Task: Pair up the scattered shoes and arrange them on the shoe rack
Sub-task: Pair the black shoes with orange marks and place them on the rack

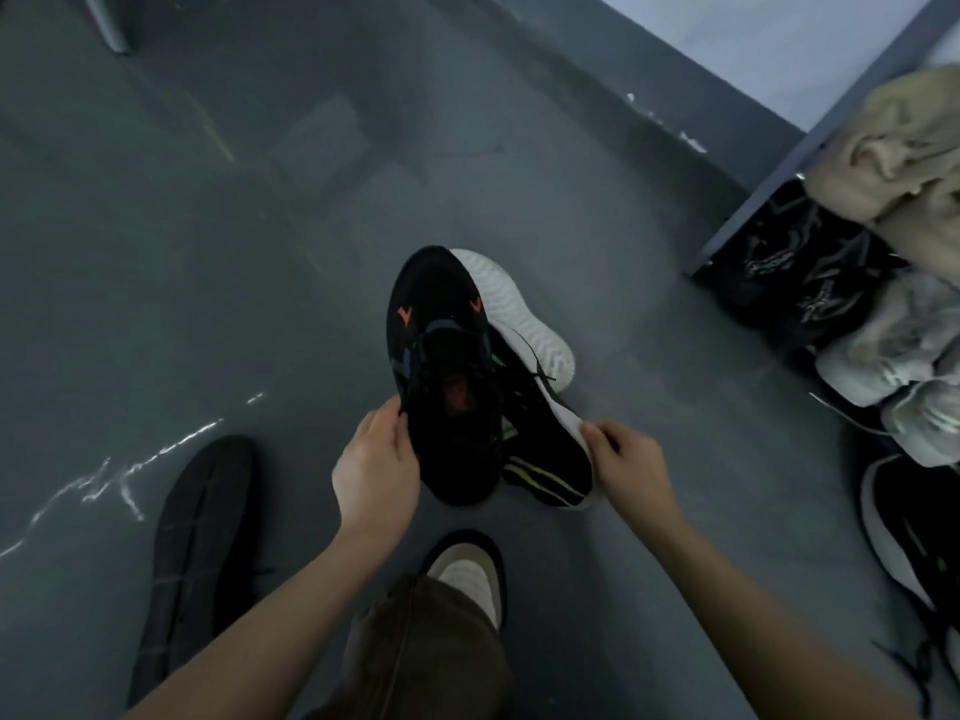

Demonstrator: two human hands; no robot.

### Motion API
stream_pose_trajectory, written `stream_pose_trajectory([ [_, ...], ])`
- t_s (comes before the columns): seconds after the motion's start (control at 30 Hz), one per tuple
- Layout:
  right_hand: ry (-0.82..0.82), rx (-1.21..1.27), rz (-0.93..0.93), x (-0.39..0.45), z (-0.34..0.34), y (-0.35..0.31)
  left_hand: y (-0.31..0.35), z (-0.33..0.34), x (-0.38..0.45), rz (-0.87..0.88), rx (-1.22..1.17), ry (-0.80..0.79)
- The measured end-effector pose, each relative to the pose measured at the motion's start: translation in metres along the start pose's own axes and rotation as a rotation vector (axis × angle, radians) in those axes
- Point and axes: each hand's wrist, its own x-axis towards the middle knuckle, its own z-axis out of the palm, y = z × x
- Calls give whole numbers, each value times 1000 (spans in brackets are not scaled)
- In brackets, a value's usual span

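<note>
Brightness: you are looking at a dim, grey-blue scene; the floor (218,241) is murky and low in contrast.
Glare: white streaks of reflected light run across the floor at your lower left.
Brightest area: the pale wall (753,39) at upper right.
Dark detail: the black shoe (441,366) between your hands is nearly featureless; only its orange marks stand out.
Blur: the far floor is smeared and soft; your forearms are sharper.
Distortion: you can see wide-angle bending towards the edges.
</note>
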Motion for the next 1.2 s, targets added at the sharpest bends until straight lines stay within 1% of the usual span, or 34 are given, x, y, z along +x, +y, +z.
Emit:
stream_pose_trajectory([
  [0.07,43,60,80,-8,-11,14,6,12,-15,-10,-29,-61],
  [0.17,21,50,163,-22,-17,29,14,24,-32,-14,-40,-123],
  [0.2,32,-15,146,-26,-18,32,17,26,-35,-13,-49,-130],
  [0.27,80,-144,28,-30,-21,28,23,29,-40,3,-66,-133],
  [0.3,82,-121,-43,-31,-22,20,26,30,-41,18,-75,-133],
  [0.37,-16,44,-134,-31,-22,-4,31,29,-41,49,-102,-144],
  [0.43,-146,160,-134,-30,-18,-26,33,24,-37,77,-128,-174],
  [0.47,-167,205,-117,-29,-16,-35,33,20,-34,99,-138,-187],
  [0.53,-127,234,-117,-25,-13,-49,31,13,-27,157,-139,-184],
  [0.57,-95,221,-145,-23,-11,-55,28,9,-24,184,-131,-171],
  [0.63,-64,199,-232,-20,-2,-66,20,4,-20,228,-118,-156],
  [0.7,-66,173,-340,-17,13,-77,5,-3,-16,222,-140,-151],
  [0.77,-58,102,-434,-13,37,-87,-14,-13,-9,162,-154,-141],
  [0.87,-61,49,-476,-7,75,-106,-41,-29,0,81,-122,-78],
  [0.93,-94,24,-470,-6,95,-117,-62,-38,7,29,-17,5],
  [1.0,-123,-7,-492,-7,111,-121,-90,-49,18,-99,191,83],
  [1.03,-133,-19,-504,-8,118,-122,-106,-55,22,-197,292,80],
  [1.1,-159,-32,-521,-10,129,-123,-133,-65,26,-384,421,-8],
  [1.2,-202,-67,-543,-13,141,-120,-155,-71,27,-546,449,-89],
])
